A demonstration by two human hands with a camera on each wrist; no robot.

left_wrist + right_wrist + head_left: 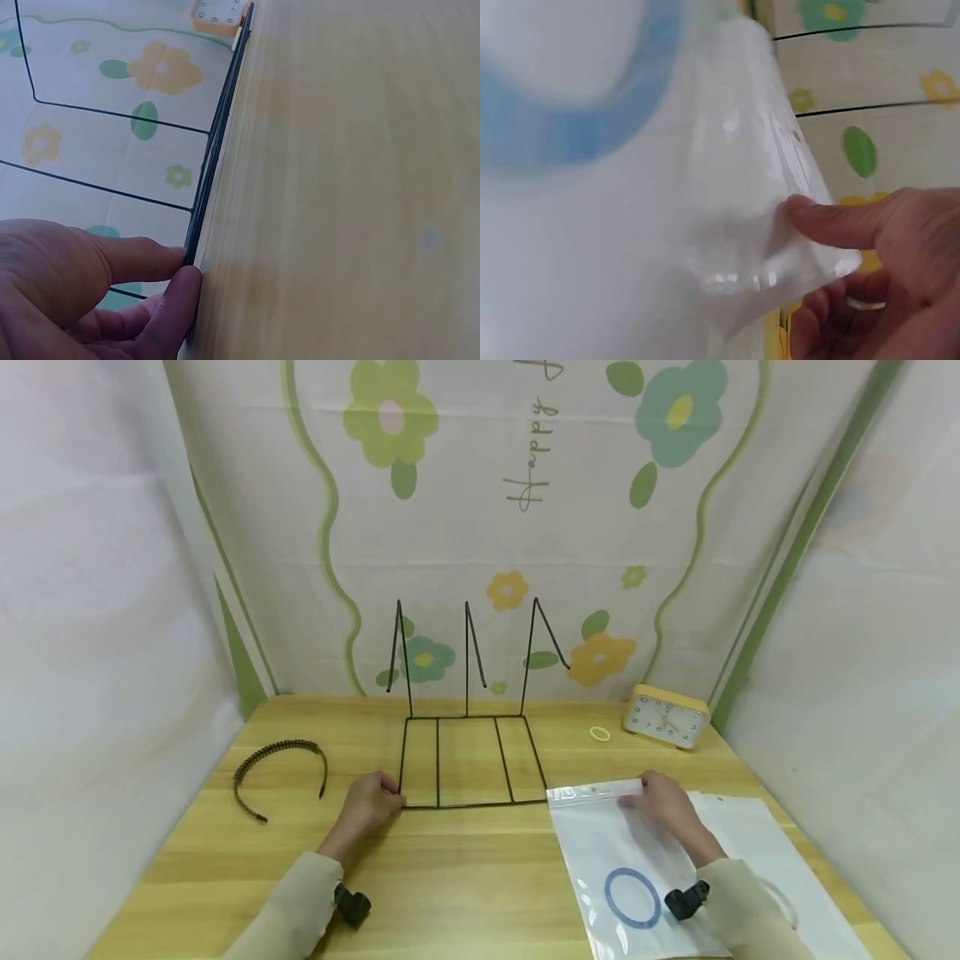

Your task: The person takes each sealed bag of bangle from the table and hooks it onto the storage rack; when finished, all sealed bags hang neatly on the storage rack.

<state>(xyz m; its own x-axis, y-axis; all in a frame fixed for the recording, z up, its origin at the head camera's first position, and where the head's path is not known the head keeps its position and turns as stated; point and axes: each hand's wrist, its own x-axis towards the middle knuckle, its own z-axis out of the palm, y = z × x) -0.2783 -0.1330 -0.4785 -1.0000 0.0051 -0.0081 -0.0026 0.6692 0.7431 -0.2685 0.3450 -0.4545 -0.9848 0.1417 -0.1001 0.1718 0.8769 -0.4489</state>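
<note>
A white curtain (465, 531) printed with flowers, leaves and green wavy lines closes off the back and sides. Below it spreads the wood-grain worktop (465, 877). A black wire rack (467, 717) lies at mid-worktop, its flat base toward the person and three bent uprights standing at the rear edge, in front of the curtain. To its right, near the front, is a clear-fronted white bag (592, 835), its top left corner close by the rack's front right corner; whether they touch I cannot tell. It overlaps a second white bag (750, 827) farther right, and the right sleeve (750, 902) covers part of both. The left hand (371, 799) pinches the rack's front left corner between thumb and fingers; the right hand (662, 803) grips the first bag's upper edge, thumb on top, raising it slightly. A dark coiled headband (288, 745) rests left of the rack, well apart from the bags. A yellow-framed clock (666, 718) stands at the back right. Inside the first bag shows a blue ring (628, 872); a little pale yellow ring (598, 728) lies between rack and clock.
</note>
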